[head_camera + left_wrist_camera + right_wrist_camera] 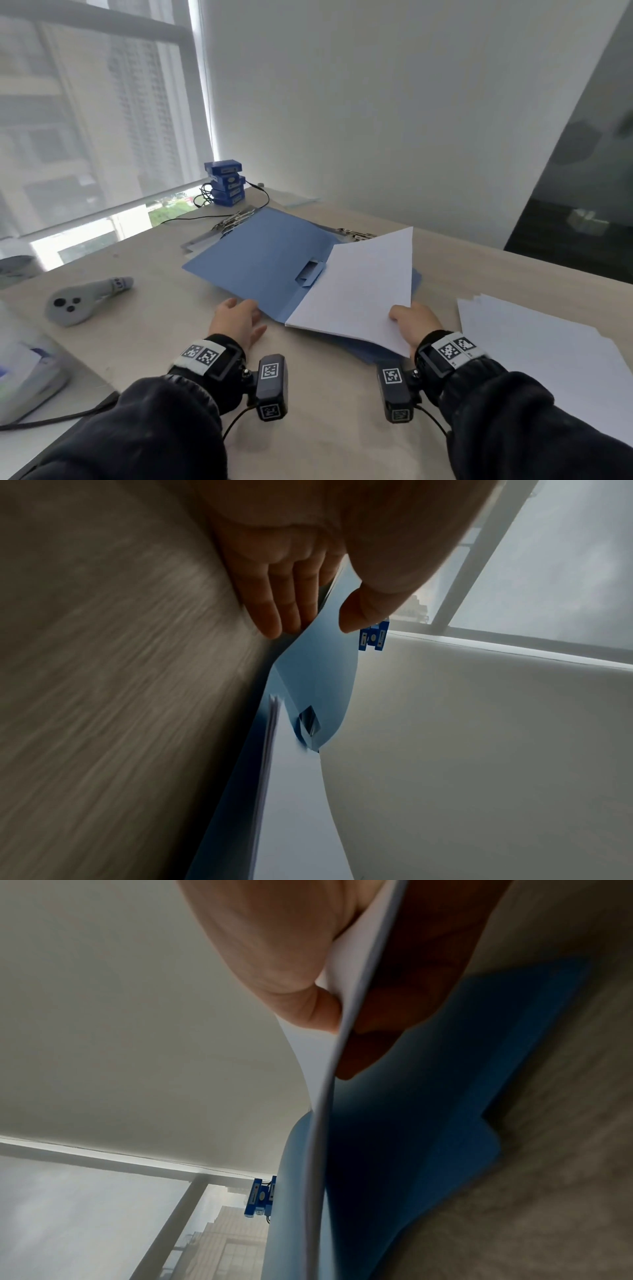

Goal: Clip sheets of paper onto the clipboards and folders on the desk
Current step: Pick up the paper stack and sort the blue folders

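Note:
A blue folder point(260, 253) lies open on the desk, its left cover lifted off the tabletop. My left hand point(239, 318) is at that cover's near corner. In the left wrist view the cover point(318, 674) runs between the thumb point(359, 607) and the straight fingers point(274, 610) below it. A stack of white sheets point(363, 291) lies across the folder's right half, its far end raised. My right hand point(411, 320) pinches the stack's near right corner, thumb point(301, 993) on top and fingers underneath. A small blue tab point(310, 272) sits at the folder's spine.
Loose white paper point(541, 349) lies spread on the desk to the right. Metal-clipped clipboards point(236, 219) stick out behind the folder. Stacked blue boxes point(226, 183) with a black cable stand at the far corner. A grey handheld device point(85, 301) lies at the left.

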Tool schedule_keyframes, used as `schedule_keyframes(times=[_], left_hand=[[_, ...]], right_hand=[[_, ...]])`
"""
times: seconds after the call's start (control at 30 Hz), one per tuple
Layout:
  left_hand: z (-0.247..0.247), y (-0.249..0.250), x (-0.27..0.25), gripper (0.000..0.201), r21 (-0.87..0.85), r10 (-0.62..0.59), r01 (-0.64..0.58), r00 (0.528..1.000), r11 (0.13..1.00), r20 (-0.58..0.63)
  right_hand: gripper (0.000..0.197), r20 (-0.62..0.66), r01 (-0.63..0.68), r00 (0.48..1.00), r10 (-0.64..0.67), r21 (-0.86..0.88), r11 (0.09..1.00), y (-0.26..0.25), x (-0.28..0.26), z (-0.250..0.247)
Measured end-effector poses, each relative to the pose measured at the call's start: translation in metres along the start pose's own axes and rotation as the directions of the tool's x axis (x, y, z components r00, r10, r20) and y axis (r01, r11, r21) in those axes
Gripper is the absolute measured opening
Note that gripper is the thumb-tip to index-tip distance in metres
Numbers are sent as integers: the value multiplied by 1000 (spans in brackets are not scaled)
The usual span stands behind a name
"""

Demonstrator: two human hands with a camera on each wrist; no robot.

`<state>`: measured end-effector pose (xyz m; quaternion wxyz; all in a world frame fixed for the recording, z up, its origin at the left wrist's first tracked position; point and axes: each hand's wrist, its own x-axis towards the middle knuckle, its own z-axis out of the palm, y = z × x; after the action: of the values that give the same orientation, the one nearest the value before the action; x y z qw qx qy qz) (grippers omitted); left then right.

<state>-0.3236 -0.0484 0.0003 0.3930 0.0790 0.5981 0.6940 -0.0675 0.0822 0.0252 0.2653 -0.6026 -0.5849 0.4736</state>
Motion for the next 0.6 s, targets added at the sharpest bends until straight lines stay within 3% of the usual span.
schedule_keyframes(times=[0.07,0.27,0.4,0.53,0.6], left_hand=[[2,4,-4,18,12,-5,4,999,1000,49],[5,6,-5,31,69,20,-29,992,997,123],[13,7,-10,39,71,21,-34,984,997,179],[18,2,-9,36,64,1,-13,982,998,188],[19,0,-8,30,77,9,-23,983,997,184]], right_hand=[[23,-10,-7,1000,7,-9,1000,0,9,6],[19,-10,-3,1000,3,24,1000,7,28,15],[34,1,12,1000,-12,32,999,14,35,15],[8,4,0,1000,0,77,997,12,25,15],[8,5,-6,1000,6,111,994,13,25,15]])
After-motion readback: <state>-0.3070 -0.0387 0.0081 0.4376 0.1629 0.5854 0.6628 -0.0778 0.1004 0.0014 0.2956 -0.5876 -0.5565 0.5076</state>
